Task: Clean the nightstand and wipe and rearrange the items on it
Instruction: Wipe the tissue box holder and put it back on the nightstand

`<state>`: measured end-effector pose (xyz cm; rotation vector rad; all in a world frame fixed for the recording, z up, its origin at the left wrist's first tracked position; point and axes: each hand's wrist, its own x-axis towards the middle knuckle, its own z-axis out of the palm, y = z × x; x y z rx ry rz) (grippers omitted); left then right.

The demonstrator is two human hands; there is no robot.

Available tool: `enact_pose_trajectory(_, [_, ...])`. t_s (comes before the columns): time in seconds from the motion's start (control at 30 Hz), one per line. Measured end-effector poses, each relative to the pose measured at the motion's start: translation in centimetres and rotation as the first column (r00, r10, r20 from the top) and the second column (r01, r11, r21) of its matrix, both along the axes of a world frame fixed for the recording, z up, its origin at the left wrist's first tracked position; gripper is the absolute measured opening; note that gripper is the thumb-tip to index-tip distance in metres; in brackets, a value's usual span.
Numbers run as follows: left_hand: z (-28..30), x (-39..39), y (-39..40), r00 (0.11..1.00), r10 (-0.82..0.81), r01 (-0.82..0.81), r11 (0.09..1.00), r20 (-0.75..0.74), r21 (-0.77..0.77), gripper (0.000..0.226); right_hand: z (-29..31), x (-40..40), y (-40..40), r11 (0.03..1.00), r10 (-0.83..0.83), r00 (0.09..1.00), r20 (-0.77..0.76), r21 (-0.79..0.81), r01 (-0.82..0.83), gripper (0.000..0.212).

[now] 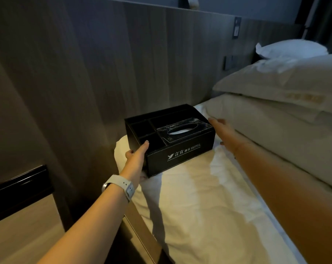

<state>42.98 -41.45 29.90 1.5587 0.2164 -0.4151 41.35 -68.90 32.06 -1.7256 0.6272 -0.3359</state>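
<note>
A black leather-look organiser box [182,156] with a tissue slot, several open compartments and white "HOTEL" lettering sits on the white bed sheet [199,197] near the headboard corner. My left hand [137,156], with a white watch on its wrist, holds the box's left end, thumb up at the rim and fingers on the side wall. My right hand [223,130] lies with straight fingers against the box's right end, next to the pillows. The nightstand [18,184] shows only as a dark-edged wooden top at the lower left.
Two stacked pillows [275,103] lie just right of the box, with another pillow [293,48] further back. A wood-panel headboard wall [104,63] with switch plates [228,62] runs behind. The bed's wooden side frame [138,231] drops between mattress and nightstand.
</note>
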Motion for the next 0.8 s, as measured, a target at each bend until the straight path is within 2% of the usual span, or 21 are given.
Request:
enact_pose_trajectory(0.1, [-0.5, 0.2, -0.3, 0.998, -0.019, 0.020, 1.000, 0.058, -0.024, 0.066, -0.2, 0.6, 0.6, 0.982, 0.081, 0.996, -0.044, 0.177, -0.072, 0.045])
enact_pose_trajectory(0.3, [-0.1, -1.0, -0.1, 0.990, 0.048, -0.042, 0.998, 0.134, -0.046, 0.030, -0.4, 0.3, 1.8, 0.953, -0.073, 0.997, 0.016, 0.296, 0.065, 0.028])
enact_pose_trajectory(0.37, [0.4, -2.2, 0.7, 0.988, 0.054, -0.047, 0.997, 0.142, -0.055, 0.033, 0.4, -0.5, 2.3, 0.965, -0.079, 0.997, 0.023, 0.252, 0.071, 0.026])
enact_pose_trajectory(0.47, [1.0, -4.6, 3.0, 0.991, 0.042, -0.034, 0.998, 0.129, -0.061, 0.052, 2.0, -2.8, 3.8, 0.977, -0.052, 0.997, 0.058, 0.210, 0.038, 0.023])
enact_pose_trajectory(0.53, [2.2, -7.2, 5.5, 0.986, 0.069, -0.060, 0.996, 0.150, -0.062, 0.052, 3.1, -5.0, 5.4, 0.980, 0.010, 0.994, 0.105, 0.196, -0.031, 0.019])
enact_pose_trajectory(0.67, [5.2, -12.6, 11.8, 0.962, 0.126, -0.121, 0.992, 0.241, -0.038, 0.054, 5.4, -9.3, 10.5, 0.967, 0.123, 0.982, 0.144, 0.205, -0.151, 0.026])
enact_pose_trajectory(0.8, [6.7, -17.8, 19.2, 0.942, 0.152, -0.164, 0.986, 0.299, 0.015, 0.054, 6.6, -13.1, 17.7, 0.941, 0.172, 0.977, 0.128, 0.272, -0.201, 0.013])
